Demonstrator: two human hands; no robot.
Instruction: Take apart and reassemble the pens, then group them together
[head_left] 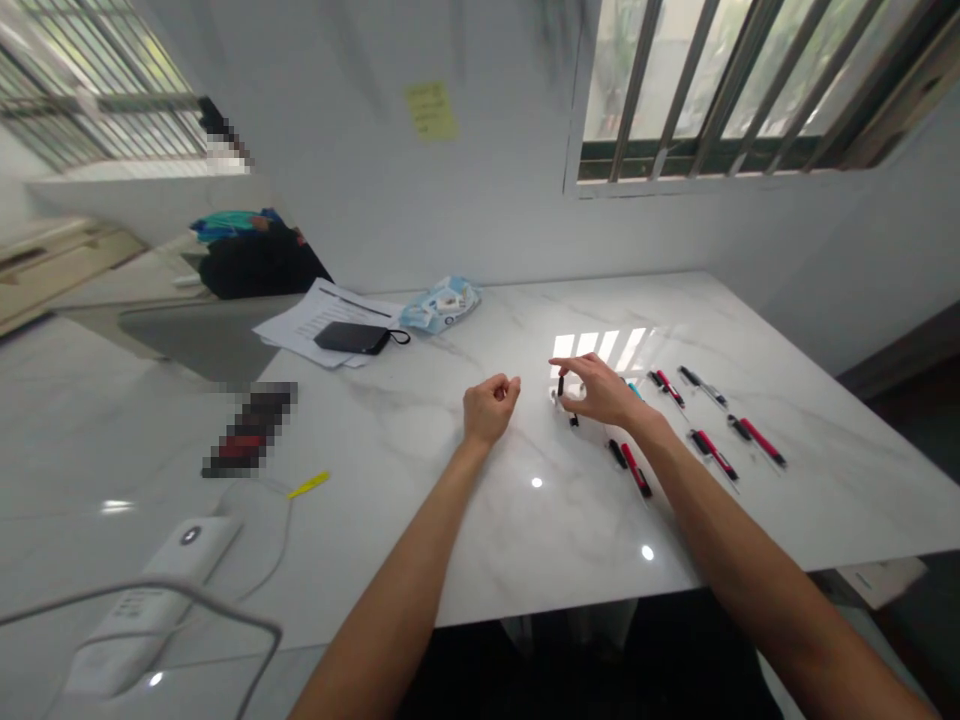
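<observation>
— What is grasped, and by which hand?
— A small black part (561,385) is pinched in the fingers (571,362) of the right hand (602,393), between thumb and forefinger. It is held just above the desk (525,545), near the bright patch of window light.
— How is the part turned?
— Its long axis is stood nearly upright. What kind of part it is cannot be told, as it is too small.
— And the left hand (490,408)?
— It is seen loosely clenched, the thumb laid on the curled fingers, just left of the part and apart from it. Nothing is seen in it, though something small could be hidden inside.
— Which hand is nearer the part?
— The right, by which it is grasped. The left is set close beside it, and only a short gap is left between the two.
— What is laid around?
— A tiny black bit (574,421) is seen on the desk just below the right thumb. A pen (631,469), red and black, is laid beside the right wrist, its long axis run from far-left to near-right. Four other pens (715,456) are spread further right, laid much the same way and well apart from the left hand. Far to the left, a pouch (352,338) is rested on papers (296,325), with a wipes pack (441,303) beside them.
</observation>
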